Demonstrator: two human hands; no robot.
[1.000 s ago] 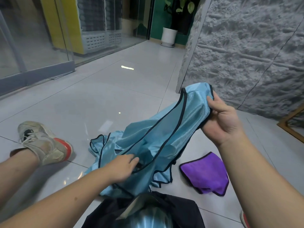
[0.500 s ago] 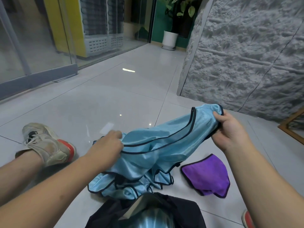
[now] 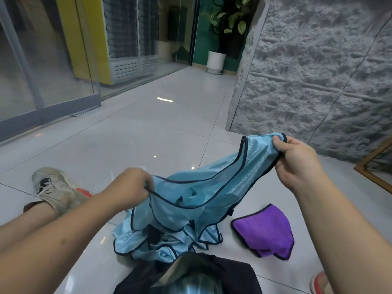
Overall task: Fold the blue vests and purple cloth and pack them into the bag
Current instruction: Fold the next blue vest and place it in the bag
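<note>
A light blue mesh vest (image 3: 203, 187) with dark trim hangs stretched between my hands above the floor. My left hand (image 3: 129, 185) pinches its dark-trimmed edge at the lower left. My right hand (image 3: 297, 160) grips a bunched corner, held higher at the right. More blue vest fabric (image 3: 161, 245) lies crumpled on the tiles beneath. A purple cloth (image 3: 265, 232) with dark edging lies on the floor to the right. The dark bag (image 3: 231, 279) sits open at the bottom of the view, with shiny blue material (image 3: 191, 287) inside.
I sit on a glossy tiled floor (image 3: 148, 134). My left foot in a worn sneaker (image 3: 57, 192) rests at the left; a shoe tip (image 3: 320, 283) shows bottom right. A grey textured wall (image 3: 318, 71) stands at the right, a wooden frame (image 3: 373, 166) beside it, a potted plant (image 3: 216, 58) behind.
My left hand came up off the pile and took hold of the vest's edge, lifting it. My right hand lowered with its corner, so the vest now spans between both hands.
</note>
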